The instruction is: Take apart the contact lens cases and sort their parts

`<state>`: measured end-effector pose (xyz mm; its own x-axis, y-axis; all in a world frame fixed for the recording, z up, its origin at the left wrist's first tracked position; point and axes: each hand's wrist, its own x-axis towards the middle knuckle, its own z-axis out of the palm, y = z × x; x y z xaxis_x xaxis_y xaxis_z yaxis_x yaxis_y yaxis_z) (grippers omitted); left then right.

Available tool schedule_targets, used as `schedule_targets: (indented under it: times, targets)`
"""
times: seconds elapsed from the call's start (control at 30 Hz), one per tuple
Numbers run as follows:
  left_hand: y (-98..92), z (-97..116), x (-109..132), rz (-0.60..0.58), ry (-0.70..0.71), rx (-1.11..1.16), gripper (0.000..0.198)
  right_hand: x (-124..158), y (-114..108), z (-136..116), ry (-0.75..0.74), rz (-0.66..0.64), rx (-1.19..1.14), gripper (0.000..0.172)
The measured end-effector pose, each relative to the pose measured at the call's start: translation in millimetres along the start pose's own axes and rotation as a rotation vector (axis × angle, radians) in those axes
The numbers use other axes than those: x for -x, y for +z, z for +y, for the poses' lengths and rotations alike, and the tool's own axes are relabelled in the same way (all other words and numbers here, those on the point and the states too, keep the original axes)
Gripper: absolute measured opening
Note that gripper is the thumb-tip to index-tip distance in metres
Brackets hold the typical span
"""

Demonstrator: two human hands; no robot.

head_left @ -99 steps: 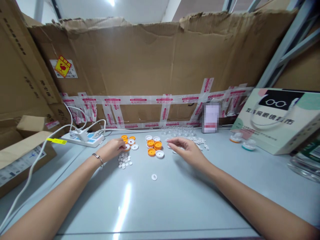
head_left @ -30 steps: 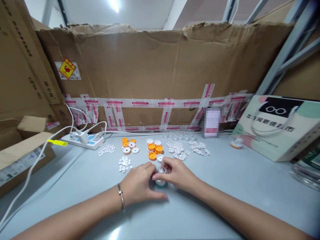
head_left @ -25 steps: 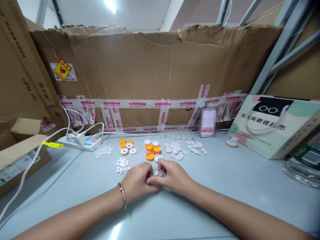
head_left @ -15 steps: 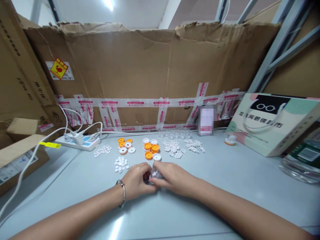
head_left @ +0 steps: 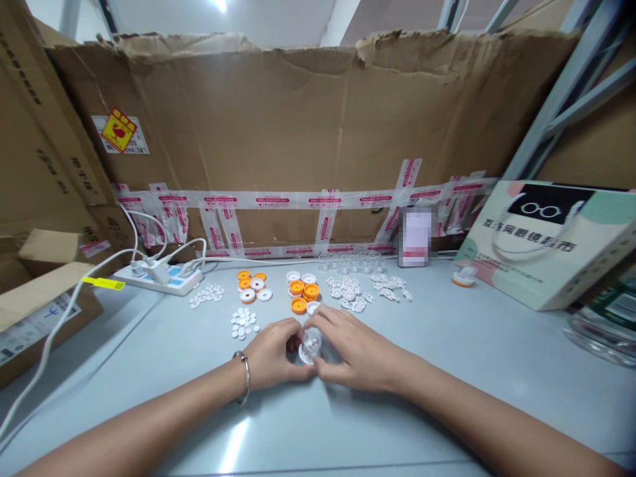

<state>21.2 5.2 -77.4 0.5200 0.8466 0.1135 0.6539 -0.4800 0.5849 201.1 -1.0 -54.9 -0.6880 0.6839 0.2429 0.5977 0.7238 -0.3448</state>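
Note:
Between my two hands, low over the grey table, is a small clear dome piece with a white base (head_left: 311,348). My left hand (head_left: 279,351), with a silver bracelet at the wrist, has its fingers curled round the piece's left side. On the right side, my right hand (head_left: 348,348) has thumb and fingers spread apart around the piece, fingertips near its edge. Just beyond my hands lie orange and white rings (head_left: 298,305). White round discs (head_left: 243,323) lie to the left of them, and small white cut-out parts (head_left: 346,293) to the right.
Clear domes (head_left: 350,264) line the back beside a phone (head_left: 415,237). An orange-based dome piece (head_left: 464,276) sits near a paper box (head_left: 527,245) and a large bottle (head_left: 609,318) at right. A power strip (head_left: 171,278) and open carton (head_left: 44,311) are at left.
My right fingers have opened away from the piece, so its clear dome and white base show more. The whole view has shifted slightly.

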Motion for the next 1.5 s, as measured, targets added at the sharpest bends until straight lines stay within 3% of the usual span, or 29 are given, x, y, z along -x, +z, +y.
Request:
schedule_targets:
  times: [0.13,0.27,0.37,0.53,0.67,0.87,1.0,1.13,1.3,1.43,1.5]
  targets:
    - [0.3,-2.7,0.1,0.01,-0.004,-0.002,0.028,-2.7,6.4,2.6,0.082,0.046,0.103,0.033]
    - [0.4,-2.1,0.4,0.011,0.005,0.004,0.026,-3.6,8.9,1.9,0.003,-0.014,0.211,0.028]
    - [0.0,-1.1,0.9,0.003,0.009,-0.007,0.024,-1.9,3.5,1.1,-0.037,-0.007,0.19,0.021]
    - [0.2,-2.4,1.2,0.001,-0.01,-0.001,0.029,-3.1,4.7,3.5,0.061,0.036,0.175,0.033]
    - [-0.6,-2.8,1.1,-0.021,0.003,-0.012,0.023,-3.4,12.0,-0.4,-0.003,0.008,0.152,0.018]
    - [-0.7,-1.0,1.4,-0.008,0.015,-0.008,0.026,-2.8,11.3,-2.8,0.097,0.05,0.139,0.026]
    - [-0.8,-0.3,0.9,-0.017,0.011,-0.026,0.023,-2.0,10.4,-2.7,0.032,0.01,0.13,0.015]
    - [-0.4,-1.3,0.2,-0.025,0.004,-0.025,0.025,-1.3,11.1,-5.5,0.088,0.028,0.171,0.028]
    - [0.0,-1.5,0.4,-0.037,0.013,-0.033,0.021,0.4,10.9,-9.3,0.089,-0.043,0.121,0.015]
    - [-0.3,-1.0,0.7,-0.048,-0.009,-0.023,0.025,0.5,8.3,-10.4,0.159,-0.018,0.082,0.029]
    - [-0.4,-1.0,0.7,-0.041,-0.016,-0.016,0.025,-0.2,7.7,-9.9,0.198,-0.042,0.085,0.027]
